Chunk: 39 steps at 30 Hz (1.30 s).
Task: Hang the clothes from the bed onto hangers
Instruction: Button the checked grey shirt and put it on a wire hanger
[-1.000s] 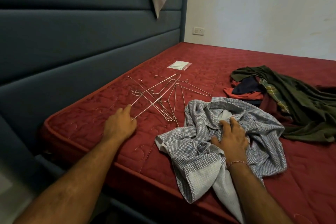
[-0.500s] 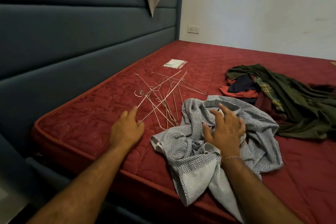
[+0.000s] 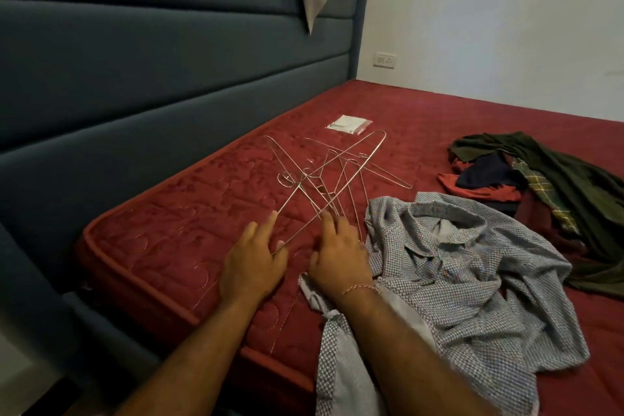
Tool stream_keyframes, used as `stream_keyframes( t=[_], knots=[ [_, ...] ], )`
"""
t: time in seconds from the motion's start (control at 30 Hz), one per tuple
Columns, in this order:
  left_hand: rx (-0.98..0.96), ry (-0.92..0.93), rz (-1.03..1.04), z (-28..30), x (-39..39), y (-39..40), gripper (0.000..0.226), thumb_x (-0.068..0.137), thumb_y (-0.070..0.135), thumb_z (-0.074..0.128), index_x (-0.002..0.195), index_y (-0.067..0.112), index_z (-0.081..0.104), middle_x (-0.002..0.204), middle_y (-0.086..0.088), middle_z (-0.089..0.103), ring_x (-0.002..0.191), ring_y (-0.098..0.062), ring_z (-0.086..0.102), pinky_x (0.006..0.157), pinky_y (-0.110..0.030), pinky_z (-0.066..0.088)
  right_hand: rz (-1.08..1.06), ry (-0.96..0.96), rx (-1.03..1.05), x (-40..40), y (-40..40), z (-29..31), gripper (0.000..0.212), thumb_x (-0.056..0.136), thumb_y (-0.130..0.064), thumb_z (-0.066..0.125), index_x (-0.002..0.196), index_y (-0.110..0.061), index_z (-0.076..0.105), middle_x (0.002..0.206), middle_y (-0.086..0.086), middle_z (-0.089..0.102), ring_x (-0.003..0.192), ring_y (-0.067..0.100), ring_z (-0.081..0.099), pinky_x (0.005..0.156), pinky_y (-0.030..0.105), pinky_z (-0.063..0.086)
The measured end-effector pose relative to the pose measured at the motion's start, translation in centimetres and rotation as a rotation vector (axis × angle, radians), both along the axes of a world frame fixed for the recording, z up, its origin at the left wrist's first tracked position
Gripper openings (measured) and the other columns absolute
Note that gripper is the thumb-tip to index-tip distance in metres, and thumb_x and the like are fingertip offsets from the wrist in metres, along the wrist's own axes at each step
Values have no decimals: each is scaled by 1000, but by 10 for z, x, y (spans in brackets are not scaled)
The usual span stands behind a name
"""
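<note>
My left hand (image 3: 253,260) pinched the near corner of a hanger (image 3: 332,191); my right hand (image 3: 337,260) lay loose-fingered on the hangers (image 3: 337,176) beside the shirt (image 3: 466,267) on the bed (image 3: 141,246). Lifting risked dragging tangled wires along. The hanger ran diagonally, pointing far-right.
</note>
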State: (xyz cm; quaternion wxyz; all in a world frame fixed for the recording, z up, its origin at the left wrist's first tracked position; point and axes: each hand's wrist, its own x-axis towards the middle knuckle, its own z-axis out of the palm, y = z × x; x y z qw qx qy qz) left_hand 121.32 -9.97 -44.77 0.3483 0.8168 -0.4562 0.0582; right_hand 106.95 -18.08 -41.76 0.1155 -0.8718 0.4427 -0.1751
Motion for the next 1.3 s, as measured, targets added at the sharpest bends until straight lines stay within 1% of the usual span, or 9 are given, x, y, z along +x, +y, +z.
stream_keyframes(
  t=[0.1,0.2,0.43,0.57,0.63,0.73,0.9,1.2,1.3],
  knots=[
    [-59,14,-30,-3,3,-1,65,91,36,63,153,37,44,101,5,54,82,-21,61,66,-37,53,-119,-24,-26,-1,-18,-3,49,96,-33,54,141,-15,48,132,7,42,122,28,42,95,48,51],
    [-98,29,-42,-2,2,-1,67,90,34,66,153,42,42,96,11,50,78,-15,58,63,-35,53,-191,-65,-63,-10,-37,-11,24,98,-24,59,117,-11,66,128,11,46,117,29,42,97,40,48],
    [-186,75,-74,-4,7,0,67,89,27,71,149,47,48,90,15,52,75,-5,57,59,-31,52,-147,-196,-115,-13,-37,-24,19,87,-9,68,105,-4,67,103,15,57,95,30,48,82,40,44],
    [-297,197,-97,-8,13,-3,48,98,15,64,141,36,63,103,13,69,87,-5,64,74,-27,53,-175,-259,-118,-15,-38,-27,5,92,-9,63,96,-8,65,100,6,54,91,18,37,80,35,45],
    [-329,337,-81,-9,18,-7,32,102,14,59,127,27,72,98,7,75,85,-7,68,80,-30,55,-188,-288,-127,-16,-38,-28,5,93,-10,61,95,-10,65,99,3,53,91,16,36,79,31,42],
    [-316,618,-136,-3,28,-10,24,107,15,52,108,23,74,72,3,70,51,-9,57,59,-28,50,-205,-318,-149,-19,-37,-30,8,92,-11,61,96,-13,67,98,-1,54,92,14,35,83,31,43],
    [-302,1003,-201,8,42,-4,23,107,9,50,105,8,72,70,-10,61,44,-17,49,39,-23,37,-174,-320,-154,-22,-38,-29,10,97,-19,60,103,-15,68,101,-2,57,95,12,34,89,31,41],
    [-337,1025,-130,5,45,-2,11,100,0,61,105,4,71,67,-10,64,44,-17,51,38,-24,39,-164,-349,-145,-20,-32,-26,26,89,-4,65,110,-17,68,99,-2,58,96,15,39,85,31,45],
    [-365,988,-56,5,43,-6,11,100,1,61,102,5,70,66,-8,63,43,-14,50,37,-25,42,-178,-411,-42,-22,-28,-23,34,89,-3,67,118,-22,70,97,-8,43,96,15,48,84,23,43]
  ],
)
